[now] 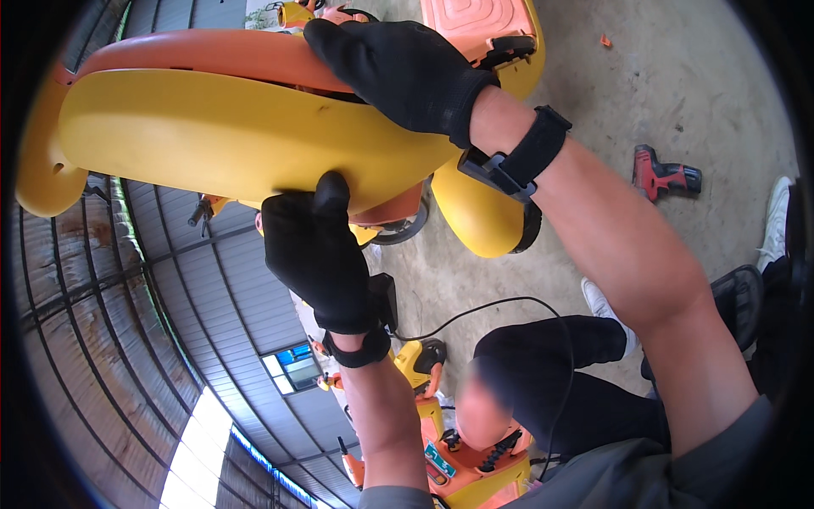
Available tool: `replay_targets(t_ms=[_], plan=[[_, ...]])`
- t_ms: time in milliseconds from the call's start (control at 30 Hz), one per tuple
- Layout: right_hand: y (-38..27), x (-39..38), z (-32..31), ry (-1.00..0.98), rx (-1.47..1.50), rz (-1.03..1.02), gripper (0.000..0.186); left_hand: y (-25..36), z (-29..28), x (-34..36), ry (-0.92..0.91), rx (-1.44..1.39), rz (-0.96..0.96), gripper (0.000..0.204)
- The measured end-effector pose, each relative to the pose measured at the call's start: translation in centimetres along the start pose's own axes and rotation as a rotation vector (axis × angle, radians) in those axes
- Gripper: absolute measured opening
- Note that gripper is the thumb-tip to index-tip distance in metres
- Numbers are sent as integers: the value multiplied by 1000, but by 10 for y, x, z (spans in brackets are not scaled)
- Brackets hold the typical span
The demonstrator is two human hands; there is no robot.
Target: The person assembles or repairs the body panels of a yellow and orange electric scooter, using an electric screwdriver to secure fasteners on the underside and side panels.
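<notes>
A long yellow plastic body panel (212,127) of a scooter spans the upper left. Along its upper edge runs an orange panel (186,51), with a dark gap between the two near my right hand. My left hand (314,254), in a black glove, is closed on the yellow panel's lower edge, thumb pressed on its face and the other fingers partly hidden. My right hand (403,76), also gloved in black, is closed over the orange panel's upper edge beside the gap. Some of its fingertips are out of sight behind that panel. Both wrists wear black straps.
On the concrete floor at the right lies a red and black cordless drill (657,174). A rounded yellow fender (479,216) sits below the panel. A person in dark clothing (551,356) is low at the right. A black cable (500,299) loops past my left wrist. More scooters (483,471) stand nearby.
</notes>
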State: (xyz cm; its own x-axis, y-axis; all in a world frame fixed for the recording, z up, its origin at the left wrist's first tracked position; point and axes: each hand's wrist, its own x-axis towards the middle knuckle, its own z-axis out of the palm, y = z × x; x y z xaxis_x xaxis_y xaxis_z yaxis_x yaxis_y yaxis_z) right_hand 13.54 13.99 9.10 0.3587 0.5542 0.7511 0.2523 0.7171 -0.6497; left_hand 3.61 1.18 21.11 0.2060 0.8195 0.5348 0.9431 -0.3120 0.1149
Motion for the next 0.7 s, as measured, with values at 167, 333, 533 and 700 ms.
replay_targets(t_ms=[167,333,533,700], plan=[[-3,-1,3,3,-132,-6,48,1,-1,2,-28,-12,10,13],[-9,1,2,14,-87,45,47,6,-4,6,-41,-50,-50,9],[-16,1,4,20,-88,133,42,11,-2,7,-17,6,-94,8],[-22,2,0,-23,19,273,37,8,-3,13,-84,-111,-76,13]])
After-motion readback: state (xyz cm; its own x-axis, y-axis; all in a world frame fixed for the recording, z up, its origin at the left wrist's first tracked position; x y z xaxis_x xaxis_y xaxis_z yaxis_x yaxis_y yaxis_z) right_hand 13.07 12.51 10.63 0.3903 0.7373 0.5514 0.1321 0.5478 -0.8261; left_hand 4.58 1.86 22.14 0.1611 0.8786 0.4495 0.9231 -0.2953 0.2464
